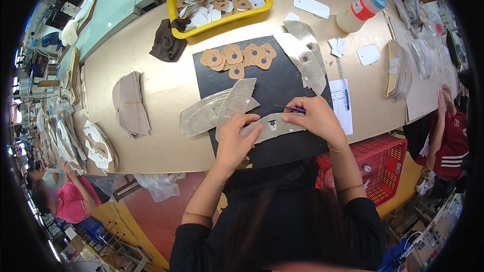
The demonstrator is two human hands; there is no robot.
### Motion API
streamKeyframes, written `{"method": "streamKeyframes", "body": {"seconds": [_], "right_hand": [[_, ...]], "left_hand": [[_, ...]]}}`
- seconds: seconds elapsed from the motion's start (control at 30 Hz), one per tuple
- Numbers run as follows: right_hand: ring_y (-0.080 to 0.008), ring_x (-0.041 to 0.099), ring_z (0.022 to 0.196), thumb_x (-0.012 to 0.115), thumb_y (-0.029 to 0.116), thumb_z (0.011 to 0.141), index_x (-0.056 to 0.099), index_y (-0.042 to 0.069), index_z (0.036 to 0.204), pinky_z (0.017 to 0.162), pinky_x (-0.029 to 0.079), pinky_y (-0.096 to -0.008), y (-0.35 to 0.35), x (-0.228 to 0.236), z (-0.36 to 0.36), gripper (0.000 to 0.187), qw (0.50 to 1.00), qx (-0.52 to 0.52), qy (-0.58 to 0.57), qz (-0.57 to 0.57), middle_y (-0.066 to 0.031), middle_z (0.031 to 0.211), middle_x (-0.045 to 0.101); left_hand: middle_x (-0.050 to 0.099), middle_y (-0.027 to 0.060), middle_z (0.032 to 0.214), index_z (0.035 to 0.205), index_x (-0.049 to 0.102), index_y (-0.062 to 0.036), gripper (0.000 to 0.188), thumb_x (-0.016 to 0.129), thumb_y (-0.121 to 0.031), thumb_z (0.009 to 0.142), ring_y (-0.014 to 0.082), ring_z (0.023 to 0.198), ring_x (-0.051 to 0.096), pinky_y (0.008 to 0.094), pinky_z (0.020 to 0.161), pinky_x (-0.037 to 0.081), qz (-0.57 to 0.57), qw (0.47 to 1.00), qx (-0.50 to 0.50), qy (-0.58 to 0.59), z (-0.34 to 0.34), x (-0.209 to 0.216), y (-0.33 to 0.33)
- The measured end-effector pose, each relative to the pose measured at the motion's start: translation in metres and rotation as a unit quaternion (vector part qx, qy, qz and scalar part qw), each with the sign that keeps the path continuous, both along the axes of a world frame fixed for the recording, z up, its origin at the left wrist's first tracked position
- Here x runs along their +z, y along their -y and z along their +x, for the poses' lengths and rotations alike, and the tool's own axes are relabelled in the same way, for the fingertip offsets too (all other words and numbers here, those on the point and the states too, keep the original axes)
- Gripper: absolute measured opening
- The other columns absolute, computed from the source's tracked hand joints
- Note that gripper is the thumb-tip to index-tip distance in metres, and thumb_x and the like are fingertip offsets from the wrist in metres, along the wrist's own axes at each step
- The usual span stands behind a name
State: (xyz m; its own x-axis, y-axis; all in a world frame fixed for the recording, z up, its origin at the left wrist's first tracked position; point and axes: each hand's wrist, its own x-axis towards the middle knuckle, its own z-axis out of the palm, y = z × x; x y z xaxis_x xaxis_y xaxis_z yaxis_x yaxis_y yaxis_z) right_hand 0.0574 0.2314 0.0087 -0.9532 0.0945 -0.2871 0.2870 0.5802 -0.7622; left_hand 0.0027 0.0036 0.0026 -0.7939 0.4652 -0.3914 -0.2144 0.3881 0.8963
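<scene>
The piece (282,126) is a grey-beige, gently curved strip, its bow toward the far side. A dark, keyhole-like cutout with a paler surround sits near its visible middle, and a small white mark lies to the right of that. It spans left to right over the near part of the black mat (297,149); whether it touches the mat is unclear. The left hand (237,138) covers its left end.

The tool (297,110) is slim, with a purple handle and a thin dark tip pointing left, held in the right hand (318,118) beyond the strip's far edge.
</scene>
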Motion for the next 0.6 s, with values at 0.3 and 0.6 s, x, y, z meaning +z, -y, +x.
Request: {"method": "streamKeyframes", "body": {"seconds": [0.3,0.6], "right_hand": [[-0.0312,0.069,0.071,0.078,0.031,0.08,0.076,0.008,0.089,0.065,0.052,-0.0376,-0.002,-0.003,-0.007,0.025,0.999,0.022,-0.008,0.026,-0.0135,0.075,0.071],[-0.029,0.069,0.071,0.078,0.03,0.08,0.076,0.008,0.09,0.066,0.052,-0.0353,-0.005,0.002,-0.008,0.025,1.0,0.021,0.004,-0.008,-0.0136,0.077,0.071]], "left_hand": [[0.06,0.003,0.086,0.106,0.072,-0.0003,0.02,0.075,-0.006,0.087,0.0056,0.053,0.057,0.0206,0.044,0.044,-0.007,0.991,-0.022,-0.132,0.005,-0.014,-0.001],[0.059,0.0009,0.086,0.11,0.07,0.0002,0.024,0.075,-0.007,0.087,0.0044,0.056,0.057,0.0198,0.045,0.044,0.007,0.998,-0.004,-0.063,0.006,-0.01,0.0]]}}
